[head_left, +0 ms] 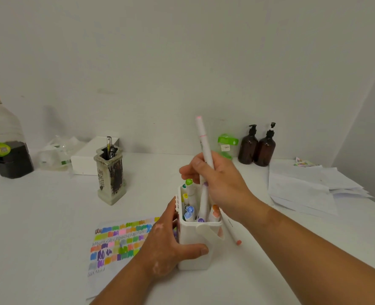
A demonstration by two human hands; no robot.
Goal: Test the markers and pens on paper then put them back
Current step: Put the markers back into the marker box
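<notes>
Right hand [221,183] pinches a white, pink-capped marker [203,137] upright; left hand [166,245] grips the white holder [193,237].

Marker box [200,245] on the surface [50,216], right of the left hand [166,245], below the right hand [217,179] with its marker [204,142]; test sheet [118,238] left of the left hand; loose marker [233,233] under the right wrist.

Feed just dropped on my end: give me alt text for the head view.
The right hand holds a pink-capped marker nearly upright over a white marker box that the left hand grips. Swatch-covered paper lies left of it, a peach-tipped marker right.
</notes>
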